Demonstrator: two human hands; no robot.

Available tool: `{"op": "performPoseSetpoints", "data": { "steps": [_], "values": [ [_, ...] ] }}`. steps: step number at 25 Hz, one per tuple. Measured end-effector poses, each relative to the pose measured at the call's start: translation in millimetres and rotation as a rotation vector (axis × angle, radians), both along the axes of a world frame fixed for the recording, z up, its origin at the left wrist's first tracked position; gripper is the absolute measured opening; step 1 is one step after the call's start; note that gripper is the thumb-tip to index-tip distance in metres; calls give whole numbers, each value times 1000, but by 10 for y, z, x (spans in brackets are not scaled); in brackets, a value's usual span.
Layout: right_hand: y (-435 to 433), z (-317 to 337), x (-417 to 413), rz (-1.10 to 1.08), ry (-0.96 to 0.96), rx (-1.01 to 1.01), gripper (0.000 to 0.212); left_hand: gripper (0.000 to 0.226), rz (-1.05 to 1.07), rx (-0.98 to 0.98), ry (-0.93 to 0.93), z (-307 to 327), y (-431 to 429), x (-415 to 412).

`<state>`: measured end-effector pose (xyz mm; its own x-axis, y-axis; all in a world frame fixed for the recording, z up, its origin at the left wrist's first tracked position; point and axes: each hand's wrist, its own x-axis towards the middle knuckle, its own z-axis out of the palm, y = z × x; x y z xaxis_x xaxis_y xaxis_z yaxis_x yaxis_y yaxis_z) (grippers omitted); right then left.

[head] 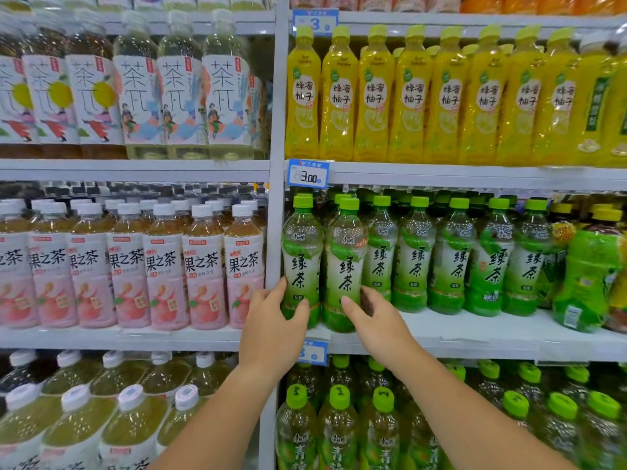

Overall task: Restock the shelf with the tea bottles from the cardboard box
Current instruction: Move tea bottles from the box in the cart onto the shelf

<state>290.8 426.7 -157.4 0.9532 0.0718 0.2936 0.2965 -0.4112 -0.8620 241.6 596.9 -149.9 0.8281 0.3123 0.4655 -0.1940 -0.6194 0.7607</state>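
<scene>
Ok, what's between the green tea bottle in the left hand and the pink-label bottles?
Head view: only the white shelf upright stands there, with the left hand gripping the green tea bottle just right of it.

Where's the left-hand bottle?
Head view, centre: the green tea bottle in the left hand is at its shelf's left end, between the white upright and the right-hand bottle.

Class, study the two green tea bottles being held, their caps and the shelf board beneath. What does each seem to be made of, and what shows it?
The green tea bottles: likely clear glossy plastic; liquid shows through, highlights glint. Their caps: opaque lime-green plastic, it seems, fairly matt. The shelf board: smooth white, probably painted metal, though the look leaves that open.
</scene>
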Motion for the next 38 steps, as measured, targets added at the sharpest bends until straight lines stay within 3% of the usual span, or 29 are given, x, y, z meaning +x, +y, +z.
{"op": "performPoseSetpoints", "data": {
  "steps": [6,11,17,24,30,38],
  "values": [
    [-107,36,-84,21,58,4,62,64,-64,-126,87,55,-70,-62],
    [-201,228,-388,32,263,0,58,66,-97,-218,356,224,-195,-353],
    [-522,669,-995,63,490,22,58,67,-118,-271,658,703,-516,-972],
    [-1498,1564,-2361,40,763,90,61,61,-243,-283,915,1724,-1321,-2235],
    [-2671,2223,-3476,-143,777,22,63,52,-465,-308,932,2382,-2233,-2813],
    [-4033,2480,-4956,-470,772,69,64,49,-848,-304,1012,2578,-3793,-3597]
  ]
}}
